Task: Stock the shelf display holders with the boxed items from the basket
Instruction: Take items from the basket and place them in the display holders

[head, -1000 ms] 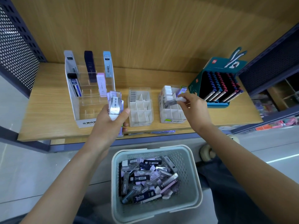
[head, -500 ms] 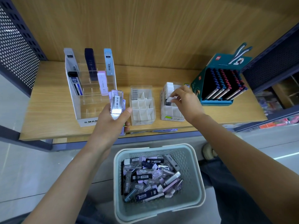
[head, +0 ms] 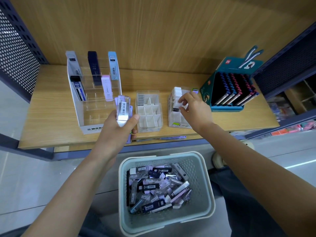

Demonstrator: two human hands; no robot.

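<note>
Our right hand (head: pixel 193 110) pinches a small white box (head: pixel 181 104) at the top of a divided holder (head: pixel 174 119) just beneath its fingertips. Our left hand (head: pixel 118 129) grips a stack of clear barcoded boxes (head: pixel 122 108), held upright. Under both hands runs the wooden shelf (head: pixel 51 108). Below and between our wrists sits the basket (head: pixel 162 153), heaped with boxed items. Left of the left hand stands a tiered acrylic stand (head: pixel 89 106), and between the hands a second holder (head: pixel 148 115).
</note>
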